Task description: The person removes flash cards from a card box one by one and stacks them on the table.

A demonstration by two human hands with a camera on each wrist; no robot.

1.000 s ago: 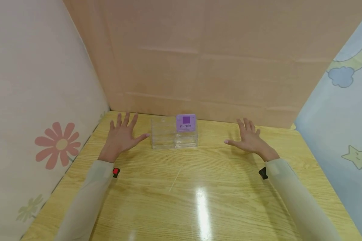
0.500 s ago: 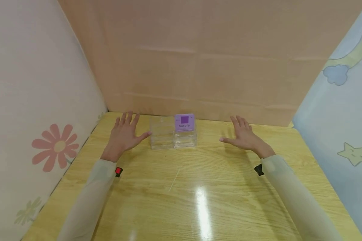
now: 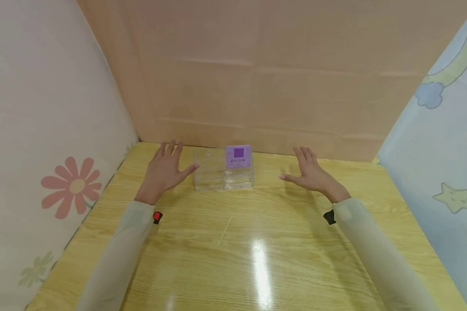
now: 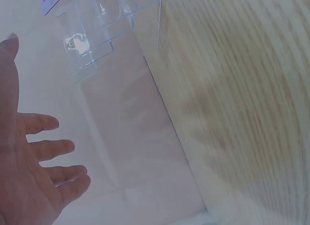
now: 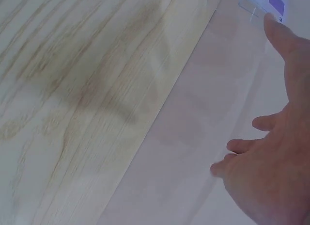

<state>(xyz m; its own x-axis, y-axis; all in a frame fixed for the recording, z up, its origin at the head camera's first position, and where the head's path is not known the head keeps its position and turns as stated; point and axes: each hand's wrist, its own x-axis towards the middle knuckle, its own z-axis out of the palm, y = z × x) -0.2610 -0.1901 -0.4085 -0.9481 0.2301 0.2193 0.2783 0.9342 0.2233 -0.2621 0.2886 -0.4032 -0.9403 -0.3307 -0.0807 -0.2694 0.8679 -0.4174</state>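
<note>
A clear plastic tiered holder stands near the back of the table, with stepped compartments in two columns. At the top of its right column is a purple card printed with a dark square and the word "purple". My left hand is spread just left of the holder, its thumb tip overlapping the holder's left edge in the head view. To the right of the holder, with a gap between, my right hand has its fingers extended and thumb pointing inward. Neither hand holds anything.
The wood-grain table meets a tan backdrop right behind the holder. Patterned panels flank it, a flower-printed one on the left and a blue one on the right. Black devices are strapped at both wrists.
Both hands have drifted inward toward the holder, the left one to the right and the right one to the left. The holder and card stay in place while the head view shifts slightly.
</note>
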